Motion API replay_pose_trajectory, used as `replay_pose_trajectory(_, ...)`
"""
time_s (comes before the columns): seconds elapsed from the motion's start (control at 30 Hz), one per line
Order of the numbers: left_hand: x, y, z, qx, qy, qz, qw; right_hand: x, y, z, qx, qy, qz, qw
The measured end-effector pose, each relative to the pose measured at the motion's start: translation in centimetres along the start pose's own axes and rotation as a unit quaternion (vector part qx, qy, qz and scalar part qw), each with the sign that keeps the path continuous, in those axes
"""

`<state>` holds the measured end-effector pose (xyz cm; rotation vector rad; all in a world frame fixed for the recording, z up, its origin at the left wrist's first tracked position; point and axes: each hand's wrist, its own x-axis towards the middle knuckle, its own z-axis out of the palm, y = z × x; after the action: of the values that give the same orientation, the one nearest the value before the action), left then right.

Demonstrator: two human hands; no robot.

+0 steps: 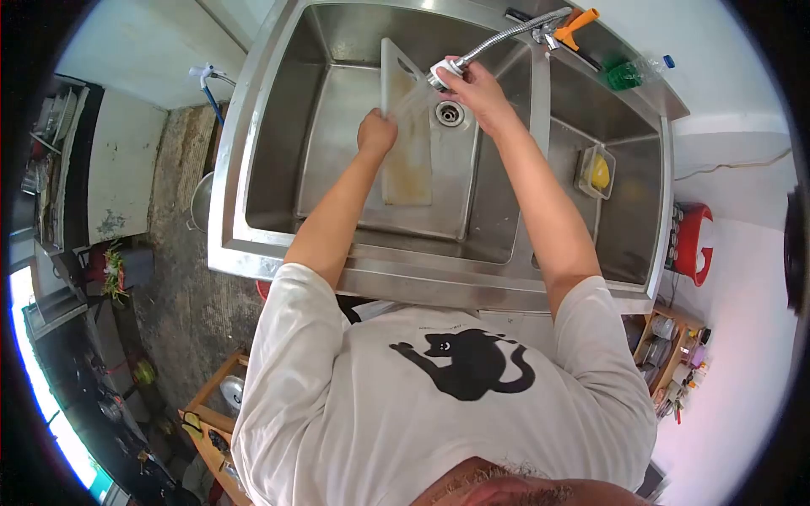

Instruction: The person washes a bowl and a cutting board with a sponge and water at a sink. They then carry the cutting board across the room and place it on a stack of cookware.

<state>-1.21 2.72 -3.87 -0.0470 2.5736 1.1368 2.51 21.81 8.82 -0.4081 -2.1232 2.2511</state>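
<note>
In the left basin of a steel sink (337, 226), a white cutting board (408, 173) with brownish stains stands tilted. My left hand (377, 133) is closed on its left edge; the fingertips are partly hidden. My right hand (477, 94) grips the white and chrome spray head of a faucet (442, 73), pointing it at the board. Water sprays from it onto the board's face. A flexible metal hose (510, 34) runs from the spray head up to the faucet base. Near my right hand is the round drain (450, 113).
In the right basin sits a clear plastic box with a yellow sponge (600, 172). A green bottle (624, 76) and an orange-handled tool (579, 27) lie along the sink's back ledge. A red container (693, 244) hangs to the right.
</note>
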Motion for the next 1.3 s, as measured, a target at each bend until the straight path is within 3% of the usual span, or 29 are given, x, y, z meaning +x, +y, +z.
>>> replay_pose_trajectory(0.13,-0.9,-1.1,-1.7,0.009,-0.009,0.004,1.000,1.4,0.4,1.1,-0.020,0.037,-0.009,0.999)
replay_pose_trajectory(0.2,-1.4,-2.3,-2.4,-0.071,0.040,0.017,0.996,2.2,0.5,2.0,-0.010,0.050,-0.020,0.998)
replay_pose_trajectory(0.3,-2.6,-2.5,-4.8,-0.029,0.038,-0.003,0.999,3.8,0.2,3.2,0.002,0.069,-0.033,0.997)
replay_pose_trajectory(0.4,-3.5,-3.1,-6.4,0.020,0.061,0.030,0.997,5.4,-0.2,4.1,0.029,0.080,-0.043,0.995)
replay_pose_trajectory(0.5,-4.6,-3.2,-7.8,0.010,0.063,0.007,0.998,6.0,-1.2,5.3,0.068,0.098,-0.059,0.991)
replay_pose_trajectory(0.77,-6.6,-2.5,-10.9,0.004,0.120,0.043,0.992,8.0,-2.9,6.4,0.111,0.175,-0.091,0.974)
replay_pose_trajectory(1.03,-6.9,-2.6,-12.4,-0.059,0.152,0.079,0.983,8.1,-2.4,6.3,0.098,0.164,-0.087,0.978)
replay_pose_trajectory(1.17,-6.5,-2.3,-13.5,-0.098,0.190,0.115,0.970,6.9,-1.5,5.8,0.069,0.179,-0.034,0.981)
replay_pose_trajectory(1.3,-5.3,-2.2,-13.0,-0.185,0.221,0.134,0.948,4.5,-1.8,5.5,0.123,0.101,-0.037,0.987)
